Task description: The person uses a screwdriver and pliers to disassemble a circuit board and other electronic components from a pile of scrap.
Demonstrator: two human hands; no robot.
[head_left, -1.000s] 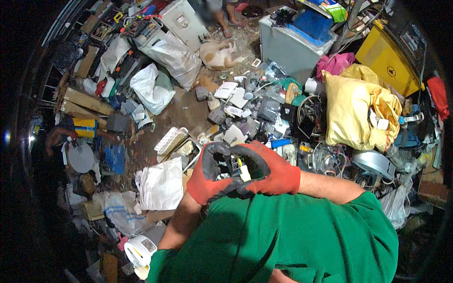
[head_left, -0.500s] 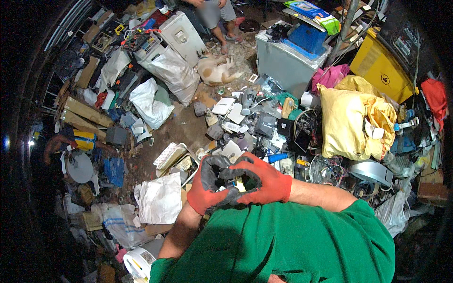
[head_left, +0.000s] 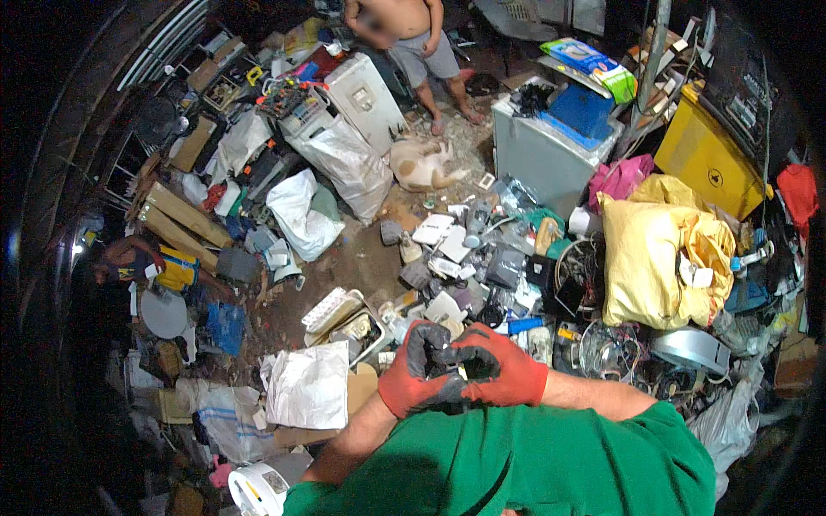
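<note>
Both my hands wear red gloves with black fingers and palms, held close together in front of my green shirt. My left hand [head_left: 413, 371] has its fingers curled inward, with the fingertips meeting those of the other glove. My right hand [head_left: 508, 371] is bent the same way from the other side. Between the fingertips is a small dark item with a pale patch, mostly hidden by the gloves; its kind cannot be made out. Just beyond the hands lies a spread of discarded electronics [head_left: 506, 265], with casings, adapters and cables.
A yellow sack [head_left: 645, 267] and a silver round-ended casing [head_left: 693, 348] lie at right. Further back stand a grey-white cabinet [head_left: 546, 155] and a yellow bin [head_left: 710, 150]. A dog [head_left: 422, 165] lies near a standing person [head_left: 417, 43]. Another person [head_left: 138, 258] is in shadow at left.
The view has shifted, so the surroundings sit lower and further right. More of the person at the back shows. My hands stay together, the gap between them slightly narrower.
</note>
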